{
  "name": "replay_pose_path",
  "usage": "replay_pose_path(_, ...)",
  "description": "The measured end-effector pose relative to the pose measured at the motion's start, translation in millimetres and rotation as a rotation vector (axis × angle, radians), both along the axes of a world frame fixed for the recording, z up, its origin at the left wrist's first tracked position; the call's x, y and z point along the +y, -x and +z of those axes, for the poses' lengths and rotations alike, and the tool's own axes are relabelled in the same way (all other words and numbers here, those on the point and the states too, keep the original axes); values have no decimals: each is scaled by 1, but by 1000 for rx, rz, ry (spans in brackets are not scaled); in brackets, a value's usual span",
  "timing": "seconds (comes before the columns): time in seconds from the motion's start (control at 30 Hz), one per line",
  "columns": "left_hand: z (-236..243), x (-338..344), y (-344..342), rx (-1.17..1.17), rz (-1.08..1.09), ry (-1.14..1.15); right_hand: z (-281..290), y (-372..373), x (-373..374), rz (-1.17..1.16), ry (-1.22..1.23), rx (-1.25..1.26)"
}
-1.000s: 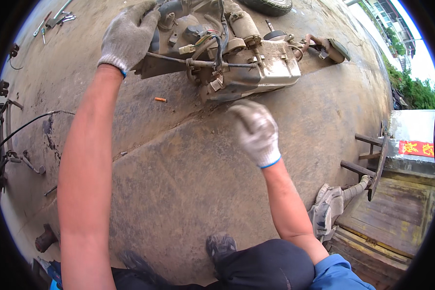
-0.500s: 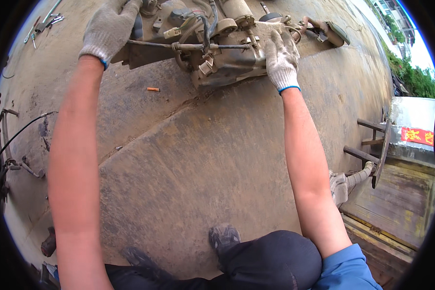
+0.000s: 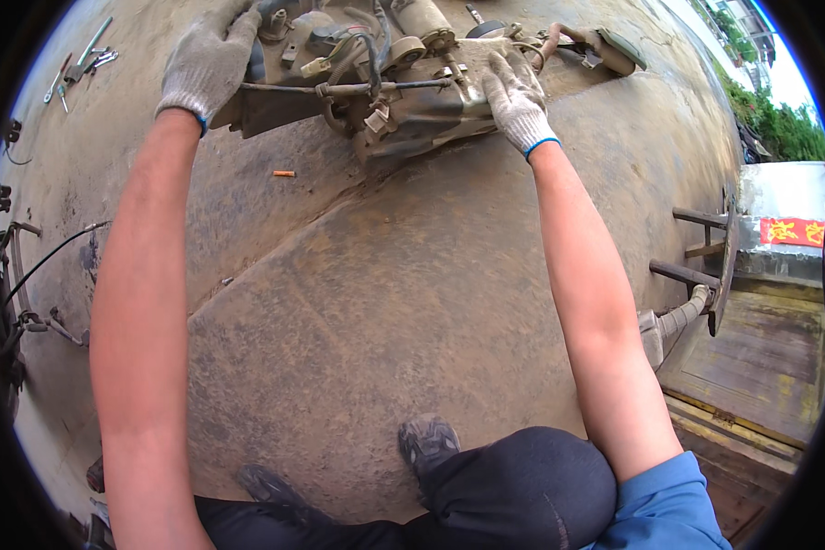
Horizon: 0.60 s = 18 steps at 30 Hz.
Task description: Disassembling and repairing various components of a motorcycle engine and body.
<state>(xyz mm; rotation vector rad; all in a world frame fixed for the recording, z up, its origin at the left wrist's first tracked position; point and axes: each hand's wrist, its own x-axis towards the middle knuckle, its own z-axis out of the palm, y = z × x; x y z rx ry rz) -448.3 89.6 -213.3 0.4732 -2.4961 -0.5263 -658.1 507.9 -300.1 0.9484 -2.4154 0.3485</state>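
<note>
Dark fabric nearest: trousers [image 3: 522,486] over a bent knee, worn shoe [image 3: 426,443] on the stained floor [image 3: 367,330], blue sleeve [image 3: 665,504] at lower right. Farther out, a small orange stub [image 3: 284,173] lies on the floor, short of a dusty machine assembly [image 3: 422,115] at upper centre, its far side cut by the view's edge. Both hands gloved in pale knit. Left hand [image 3: 206,60] at the assembly's left end; cannot tell whether it grips. Right hand [image 3: 515,96] laid on its right part, fingers extended, slightly apart. Thin dark rod [image 3: 403,86] between them. Upper left, well apart: hand tools [image 3: 82,66]. Farthest, upper right: green foliage [image 3: 788,133].
</note>
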Motion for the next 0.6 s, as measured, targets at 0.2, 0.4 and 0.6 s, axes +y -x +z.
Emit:
replay_pose_path(0.2, -5, 5, 3, -3, 163, 171, 10, -27, 24, -13, 143, -310)
replay_pose_path(0.4, 16, 2, -13, -293, 117, 4, -13, -138, 60, -244, 61, -528)
replay_pose_path(0.6, 21, 4, -11, -337, 107, -74, -46, -216, 90, -155, -96, -436)
